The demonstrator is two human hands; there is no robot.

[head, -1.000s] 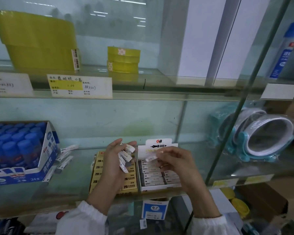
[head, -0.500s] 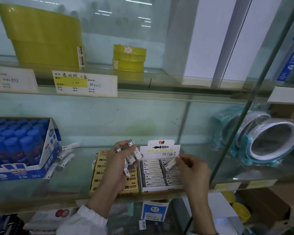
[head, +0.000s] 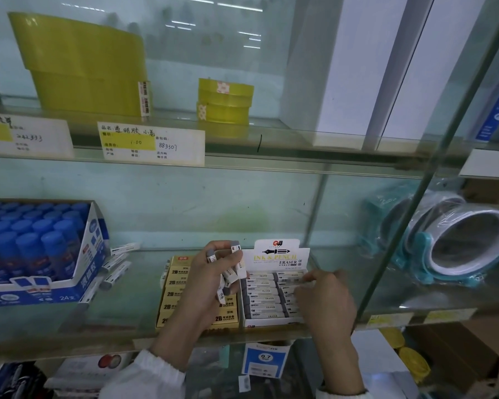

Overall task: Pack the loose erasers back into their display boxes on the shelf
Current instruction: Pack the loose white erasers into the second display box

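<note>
1. Head view: the left hand [head: 205, 283] was raised above the yellow 2B eraser box [head: 179, 300] on the glass shelf [head: 127, 321], its grip closed around a bunch of loose erasers [head: 228, 275] that fanned out between the fingers
2. The right hand [head: 326, 300] reached into the right side of the white display box [head: 271, 295], fingertips pinched on one eraser [head: 296, 279] at the back row; that box stood just beside the yellow one, already holding two columns of erasers
3. More loose erasers on the shelf [head: 118, 263] lay between the blue glue-stick box [head: 38, 254] and the yellow box
4. Yellow tape rolls [head: 225, 100] sat on the upper shelf; a wrapped mirror [head: 467, 240] stood to the right
</note>
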